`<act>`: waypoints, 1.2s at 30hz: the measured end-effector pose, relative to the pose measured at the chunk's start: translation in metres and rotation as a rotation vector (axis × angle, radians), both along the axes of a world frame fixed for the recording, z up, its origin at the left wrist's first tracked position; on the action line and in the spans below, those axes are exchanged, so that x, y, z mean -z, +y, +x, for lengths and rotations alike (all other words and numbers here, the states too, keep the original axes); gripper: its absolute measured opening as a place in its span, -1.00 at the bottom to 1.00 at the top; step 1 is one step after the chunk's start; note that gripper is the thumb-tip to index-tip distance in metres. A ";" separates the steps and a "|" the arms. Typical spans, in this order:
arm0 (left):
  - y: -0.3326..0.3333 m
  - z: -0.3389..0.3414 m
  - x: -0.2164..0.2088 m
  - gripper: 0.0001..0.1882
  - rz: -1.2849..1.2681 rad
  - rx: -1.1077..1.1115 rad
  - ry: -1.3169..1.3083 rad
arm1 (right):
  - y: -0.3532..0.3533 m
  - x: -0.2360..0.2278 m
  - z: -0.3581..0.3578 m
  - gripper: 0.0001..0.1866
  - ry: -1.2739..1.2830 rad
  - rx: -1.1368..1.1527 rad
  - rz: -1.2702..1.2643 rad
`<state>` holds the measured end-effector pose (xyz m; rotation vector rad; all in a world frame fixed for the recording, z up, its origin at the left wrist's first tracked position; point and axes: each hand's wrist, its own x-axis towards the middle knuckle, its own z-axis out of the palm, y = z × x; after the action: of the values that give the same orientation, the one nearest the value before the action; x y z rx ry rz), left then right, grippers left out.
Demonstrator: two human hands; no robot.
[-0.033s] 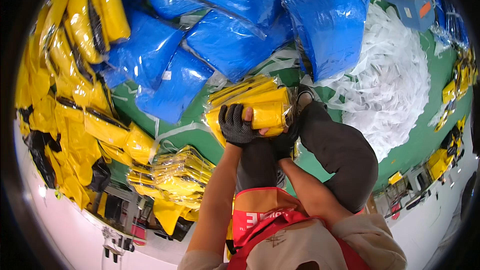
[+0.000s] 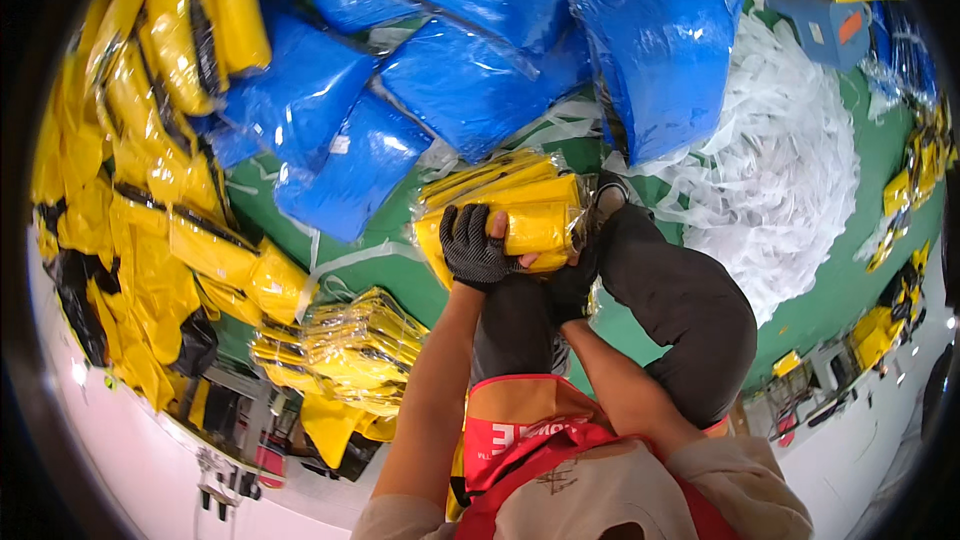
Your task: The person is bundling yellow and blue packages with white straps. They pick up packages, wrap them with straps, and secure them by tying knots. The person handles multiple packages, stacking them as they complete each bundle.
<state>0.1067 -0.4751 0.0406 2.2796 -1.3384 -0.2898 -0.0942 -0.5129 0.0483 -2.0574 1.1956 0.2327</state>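
Dark-gloved left hand [image 2: 476, 248], fingertips bare: clasped over the near left part of a clear-wrapped yellow packet [image 2: 537, 230], digits laid on its upper face. Dark-gloved right hand [image 2: 572, 292]: at the packet's near right corner, mostly hidden; whether it grips cannot be told. Packet: uppermost of a fanned yellow bundle [image 2: 480, 182], held just beyond the left knee [image 2: 515, 315]. Handling note: slick-looking packets probably slide on one another, so even pressure from both sides, edges kept squared, should serve best; a hard pinch might crease them. Leftward: one stack of wrapped yellow packets [image 2: 345, 345] on green floor [image 2: 400, 285]. Ahead: several film-wrapped blue packages [image 2: 455, 80]. Rightward: bent right leg [image 2: 690, 290], then a large heap of white strips [image 2: 790, 170].
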 end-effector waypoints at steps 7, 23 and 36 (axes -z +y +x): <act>0.010 0.009 -0.023 -0.36 0.028 -0.061 0.098 | -0.059 -0.009 0.114 -0.48 -0.227 0.431 0.025; 0.007 0.022 0.012 -0.51 0.060 -0.395 0.298 | -0.056 0.051 0.129 -0.61 -0.238 0.514 -0.005; 0.012 0.010 0.045 -0.48 -0.075 -0.396 0.372 | -0.054 0.079 0.121 -0.55 -0.265 0.413 -0.093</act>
<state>0.1163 -0.4628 -0.0039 2.2270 -0.6871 -0.4868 0.0268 -0.5672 -0.0306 -1.7965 1.4441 -0.2877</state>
